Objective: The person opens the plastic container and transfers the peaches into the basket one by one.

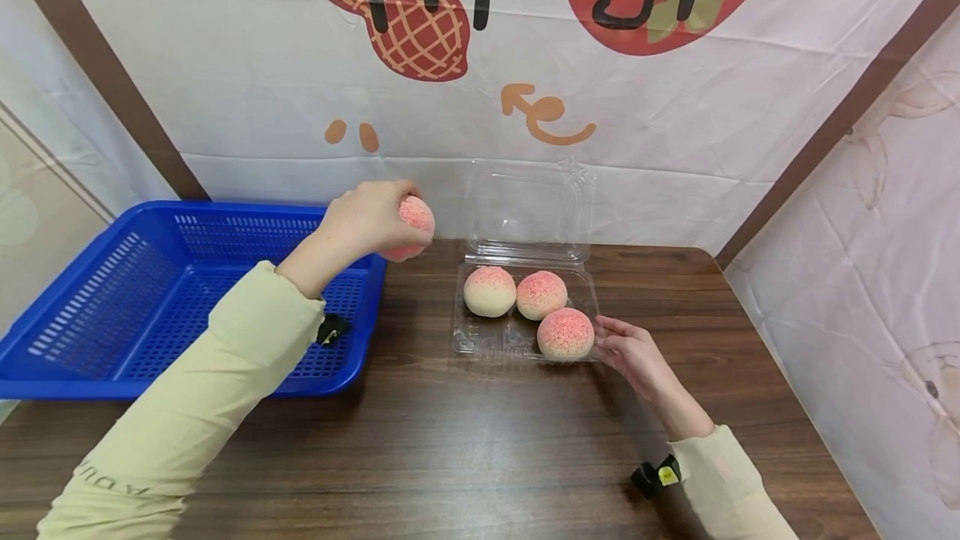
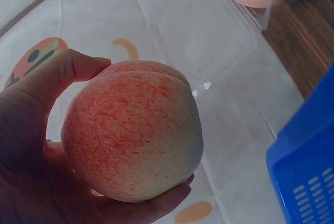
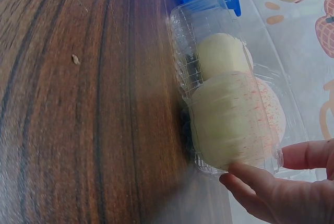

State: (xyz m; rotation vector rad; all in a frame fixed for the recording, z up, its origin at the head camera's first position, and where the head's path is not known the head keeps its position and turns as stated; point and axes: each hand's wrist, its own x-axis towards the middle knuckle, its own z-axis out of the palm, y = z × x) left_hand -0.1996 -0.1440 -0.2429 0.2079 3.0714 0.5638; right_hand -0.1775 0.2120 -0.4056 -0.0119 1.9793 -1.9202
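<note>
A peach (image 2: 130, 135) with pink-red speckled skin is in my left hand (image 1: 367, 217), raised beside the blue basket. In the left wrist view the thumb lies over its top and the fingers curl beneath. Three more peaches sit in a clear plastic clamshell box (image 1: 480, 336): one at back left (image 1: 489, 293), one at back right (image 1: 542, 295) and one at front right (image 1: 566, 334). The box's lid (image 1: 528, 202) stands up at the back. With fingers extended, my right hand (image 1: 633, 357) touches the box's right side; its thumb is at the rim in the right wrist view.
A blue plastic basket (image 1: 97, 377) with slotted walls stands on the left of the brown wooden table (image 1: 480, 448). A white printed cloth (image 1: 660, 123) hangs behind the table. Dark straps (image 1: 656, 475) show near both wrists.
</note>
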